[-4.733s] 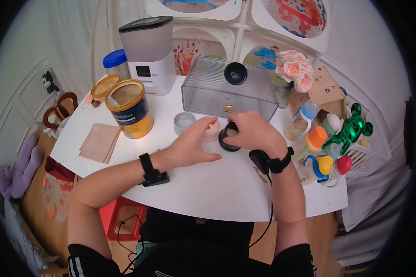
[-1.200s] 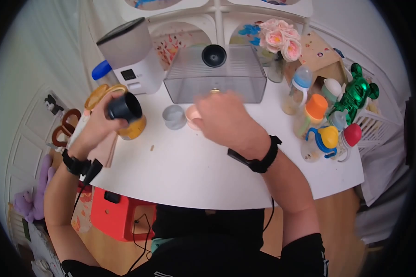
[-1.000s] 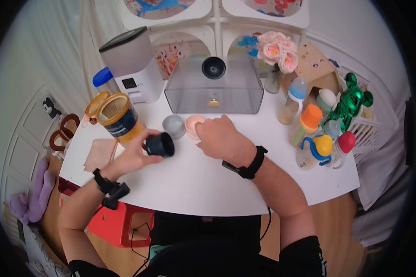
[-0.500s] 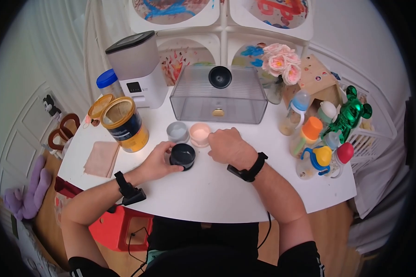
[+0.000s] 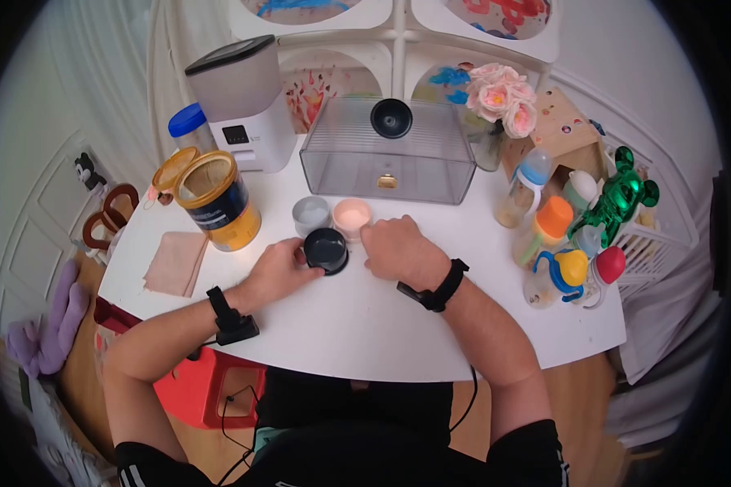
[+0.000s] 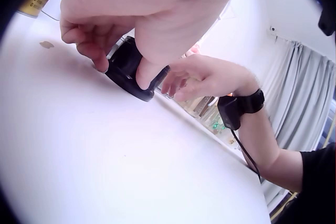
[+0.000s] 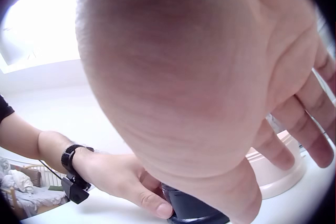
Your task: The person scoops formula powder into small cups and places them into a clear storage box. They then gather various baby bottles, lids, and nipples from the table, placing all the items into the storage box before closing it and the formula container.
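Note:
On the white table, my left hand (image 5: 278,269) holds a small black cup (image 5: 326,248) by its side, thumb and fingertips around it. The left wrist view shows this black cup (image 6: 126,69) standing upright on its wider rim-like base. Right behind it stand a grey cup (image 5: 311,215) and a pink cup (image 5: 352,216), side by side. My right hand (image 5: 404,256) is at the right side of the pink cup, its fingers loosely bent. In the right wrist view those fingers (image 7: 299,124) reach down beside the pink cup (image 7: 278,169), with the thumb near the black cup.
A milk powder can (image 5: 218,203) with its lid open and a folded cloth (image 5: 175,264) are at the left. Behind are a white dispenser (image 5: 248,105) and a transparent grey box (image 5: 386,158). Several baby bottles (image 5: 556,215) and a rose vase (image 5: 489,146) stand at the right.
The black cup, in my right hand at first, passed to my left hand, was tilted near the can, then came down in front of the other cups. My right hand stays by the pink cup.

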Motion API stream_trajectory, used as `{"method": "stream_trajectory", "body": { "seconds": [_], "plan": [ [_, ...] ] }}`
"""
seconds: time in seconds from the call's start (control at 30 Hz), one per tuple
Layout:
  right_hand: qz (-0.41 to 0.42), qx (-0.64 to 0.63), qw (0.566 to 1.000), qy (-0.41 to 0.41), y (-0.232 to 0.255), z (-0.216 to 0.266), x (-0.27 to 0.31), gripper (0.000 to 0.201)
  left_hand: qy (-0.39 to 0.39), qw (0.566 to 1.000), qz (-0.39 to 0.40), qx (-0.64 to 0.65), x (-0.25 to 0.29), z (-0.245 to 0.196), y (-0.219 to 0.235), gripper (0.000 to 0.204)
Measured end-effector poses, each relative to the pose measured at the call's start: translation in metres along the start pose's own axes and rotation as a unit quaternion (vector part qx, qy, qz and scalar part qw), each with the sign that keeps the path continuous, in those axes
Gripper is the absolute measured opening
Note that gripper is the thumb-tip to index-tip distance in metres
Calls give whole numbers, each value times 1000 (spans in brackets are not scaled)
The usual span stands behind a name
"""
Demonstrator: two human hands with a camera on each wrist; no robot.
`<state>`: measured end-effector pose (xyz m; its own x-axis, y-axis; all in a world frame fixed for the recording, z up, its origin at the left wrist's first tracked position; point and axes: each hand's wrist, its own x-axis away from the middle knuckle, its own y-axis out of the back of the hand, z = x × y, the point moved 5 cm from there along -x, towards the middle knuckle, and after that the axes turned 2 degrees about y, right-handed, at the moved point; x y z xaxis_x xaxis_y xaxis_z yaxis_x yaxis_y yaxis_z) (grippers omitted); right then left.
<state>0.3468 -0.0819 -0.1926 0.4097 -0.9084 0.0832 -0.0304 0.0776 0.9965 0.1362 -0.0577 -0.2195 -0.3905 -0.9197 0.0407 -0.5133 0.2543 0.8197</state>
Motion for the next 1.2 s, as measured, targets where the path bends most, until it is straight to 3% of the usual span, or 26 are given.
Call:
{"method": "stream_trajectory", "body": {
  "seconds": [0.17, 0.23, 0.4, 0.5, 0.6, 0.63, 0.67, 0.73, 0.77, 0.8, 0.9, 0.97, 1.07, 1.17, 1.2],
  "plan": [
    [-6, -6, 1000, 0, 2, 2, 3, 29, 0, 1000, -23, -2, 2, 10, 2, 53],
    [-11, -8, 1000, -5, 5, 2, 4, 28, -35, 998, -49, -4, 7, 14, 3, 45],
    [-92, -10, 995, -32, 36, -5, 12, 25, -80, 992, -93, -7, 37, 18, 52, 29],
    [-259, 53, 962, -62, 71, -7, 20, 20, -72, 984, -162, 13, 61, 35, 94, 38],
    [-345, 72, 934, -52, 81, -16, 33, 15, -20, 967, -254, 9, 92, 49, 145, 21],
    [-363, 80, 928, -36, 75, -19, 40, 14, 11, 964, -256, 69, 93, 78, 154, 12],
    [-379, 90, 921, -19, 69, -25, 47, 17, 42, 956, -259, 131, 90, 117, 161, 27],
    [-392, 99, 914, 18, 55, -34, 62, 30, -59, 940, -292, 169, 83, 178, 176, 63],
    [-390, 96, 915, 38, 44, -39, 69, 37, -28, 941, -311, 132, 92, 164, 184, 76],
    [-388, 95, 915, 54, 36, -43, 76, 44, -30, 932, -330, 146, 90, 187, 185, 71],
    [-297, -35, 954, -17, 10, -61, 85, 48, 50, 923, -326, 201, 75, 209, 188, 53],
    [-309, -23, 951, -2, 2, -67, 87, 47, 70, 920, -320, 215, 63, 221, 191, 38],
    [-341, -1, 940, 30, 2, -61, 93, 40, 56, 931, -259, 251, 42, 238, 195, 36],
    [-345, -19, 938, 33, 2, -61, 93, 39, 140, 861, -219, 437, 25, 219, 193, 33],
    [-346, -36, 937, 23, -1, -63, 94, 38, 128, 836, -219, 487, 20, 218, 199, 32]
  ]
}}
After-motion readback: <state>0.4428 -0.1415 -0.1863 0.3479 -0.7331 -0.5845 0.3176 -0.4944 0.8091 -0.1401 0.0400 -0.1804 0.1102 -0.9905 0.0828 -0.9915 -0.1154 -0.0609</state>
